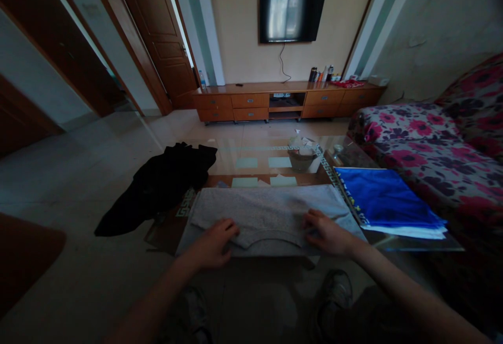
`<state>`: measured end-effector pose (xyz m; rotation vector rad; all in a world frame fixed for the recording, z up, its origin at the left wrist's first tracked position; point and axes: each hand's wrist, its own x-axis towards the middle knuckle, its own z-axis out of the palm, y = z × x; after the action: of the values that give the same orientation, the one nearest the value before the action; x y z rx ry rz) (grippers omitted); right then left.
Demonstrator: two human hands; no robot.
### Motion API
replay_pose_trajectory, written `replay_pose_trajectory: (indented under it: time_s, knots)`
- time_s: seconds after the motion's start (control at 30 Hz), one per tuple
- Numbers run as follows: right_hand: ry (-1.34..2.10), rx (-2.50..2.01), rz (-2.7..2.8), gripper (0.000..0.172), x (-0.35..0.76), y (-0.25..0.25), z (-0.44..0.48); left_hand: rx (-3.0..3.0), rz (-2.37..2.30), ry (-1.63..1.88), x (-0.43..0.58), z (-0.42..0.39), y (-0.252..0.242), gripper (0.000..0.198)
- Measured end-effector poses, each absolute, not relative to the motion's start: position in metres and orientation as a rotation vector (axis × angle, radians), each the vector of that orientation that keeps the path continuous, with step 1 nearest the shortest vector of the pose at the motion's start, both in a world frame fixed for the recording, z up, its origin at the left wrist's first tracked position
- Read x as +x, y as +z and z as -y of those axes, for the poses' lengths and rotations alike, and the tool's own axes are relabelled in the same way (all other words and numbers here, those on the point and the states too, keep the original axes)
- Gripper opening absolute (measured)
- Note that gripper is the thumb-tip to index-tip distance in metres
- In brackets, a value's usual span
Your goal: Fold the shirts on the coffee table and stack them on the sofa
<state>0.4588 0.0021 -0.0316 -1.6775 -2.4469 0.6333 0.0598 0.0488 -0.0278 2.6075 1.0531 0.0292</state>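
Observation:
A grey T-shirt (pixel 271 208) lies folded into a wide rectangle along the near edge of the glass table. Its curved neckline (pixel 275 235) faces me. My left hand (pixel 216 243) is over the shirt's near left part, thumb and fingers apart, fingertips at the cloth. On the other side of the neckline, my right hand (pixel 327 233) rests at the fabric with its fingers bent and spread; it is slightly blurred. No cloth shows pinched in either hand.
Rumpled black clothing (pixel 161 184) hangs over the left side of the glass table (pixel 243 150). Folded blue cloth (pixel 389 197) lies at the right. A bowl (pixel 302 158) shows near the far side. A floral sofa (pixel 428 134) stands right; a TV cabinet (pixel 251 100) stands beyond.

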Motion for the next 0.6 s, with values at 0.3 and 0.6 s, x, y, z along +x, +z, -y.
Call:
replay_pose_trajectory:
  time_s: [0.3, 0.6]
  knots:
    - [0.789, -1.586, 2.406, 0.022, 0.445, -0.040, 0.004, 2.678, -0.987, 0.073, 0.081, -0.044, -0.037, 0.022]
    - [0.777, -1.559, 2.320, 0.041, 0.455, -0.050, -0.009, 2.582, -0.995, 0.042, 0.084, -0.043, -0.033, 0.008]
